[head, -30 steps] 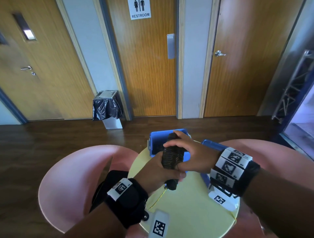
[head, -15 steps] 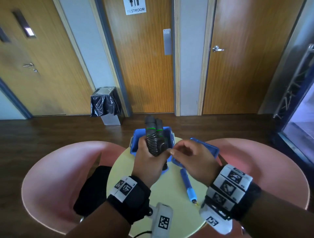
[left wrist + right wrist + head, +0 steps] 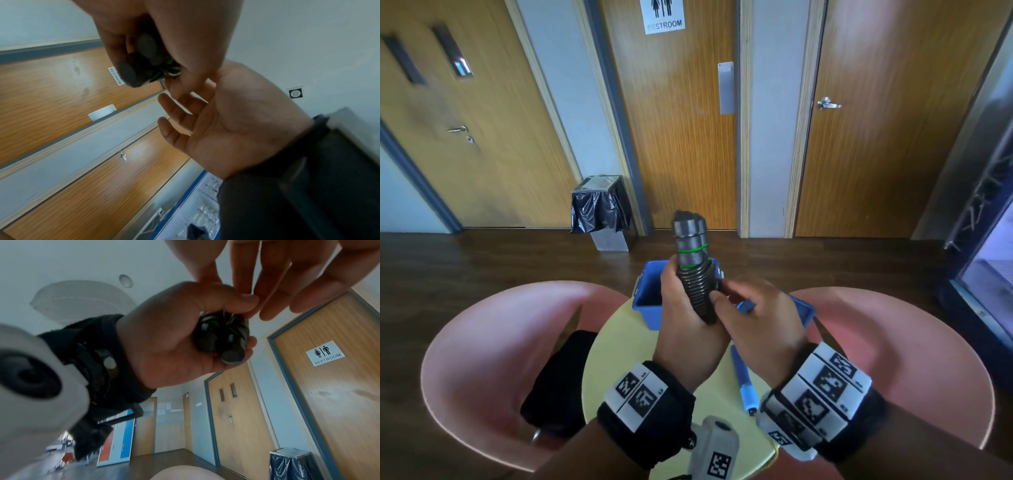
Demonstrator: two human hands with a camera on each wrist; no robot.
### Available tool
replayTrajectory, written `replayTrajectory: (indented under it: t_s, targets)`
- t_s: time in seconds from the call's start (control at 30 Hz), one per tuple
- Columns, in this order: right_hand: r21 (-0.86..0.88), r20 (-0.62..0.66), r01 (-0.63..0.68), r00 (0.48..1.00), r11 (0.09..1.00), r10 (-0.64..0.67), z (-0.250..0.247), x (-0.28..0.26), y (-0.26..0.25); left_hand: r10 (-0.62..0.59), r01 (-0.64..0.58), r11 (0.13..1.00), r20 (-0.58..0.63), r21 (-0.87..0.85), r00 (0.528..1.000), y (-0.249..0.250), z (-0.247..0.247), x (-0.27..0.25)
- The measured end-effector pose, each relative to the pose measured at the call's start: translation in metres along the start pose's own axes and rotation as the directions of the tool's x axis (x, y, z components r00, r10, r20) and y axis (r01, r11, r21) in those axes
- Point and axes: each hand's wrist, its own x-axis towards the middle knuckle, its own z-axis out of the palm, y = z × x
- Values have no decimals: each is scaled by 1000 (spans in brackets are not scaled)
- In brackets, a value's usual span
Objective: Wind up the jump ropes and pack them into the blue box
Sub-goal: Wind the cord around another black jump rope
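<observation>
Head view: the left hand (image 3: pixel 690 337) is wrapped around a wound black jump rope (image 3: pixel 693 274), held upright above the yellow table (image 3: pixel 619 359), handle ends pointing up and green bands showing on the upper part. The right hand (image 3: pixel 760 322) sits just right of the bundle, fingertips (image 3: pixel 717 297) at its coils; whether they pinch the cord cannot be told here. The blue box (image 3: pixel 645 305) stands open on the far side of the table, behind the hands. A blue handle (image 3: pixel 743 383) lies on the table near the right wrist.

Left wrist view: the left hand (image 3: pixel 168 37) closes over the bundle (image 3: pixel 141 68). The right hand (image 3: pixel 222 116) shows its palm, fingers loosely extended and apart, holding nothing.

Right wrist view: the left hand (image 3: pixel 176 337) grips the bundle (image 3: pixel 222 337), thumb across the top. The right fingers (image 3: pixel 273 293) hang relaxed, touching near the left thumb.
</observation>
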Motion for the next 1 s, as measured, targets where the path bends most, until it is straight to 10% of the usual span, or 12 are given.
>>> replayTrajectory:
  t_s: [0.23, 0.57, 1.0]
  targets:
    - [102, -7, -1, 1000, 995, 2, -10, -1, 0, -301, 334, 830, 144, -448, 943, 7, -17, 11]
    - [75, -148, 112, 984, 991, -100, -13, -3, -8, -380, 445, 768, 231, -462, 896, 20, -16, 13]
    - [-33, -14, 244, 970, 969, -244, -35, -11, -20, -180, 221, 783, 127, -582, 975, 38, -5, -2]
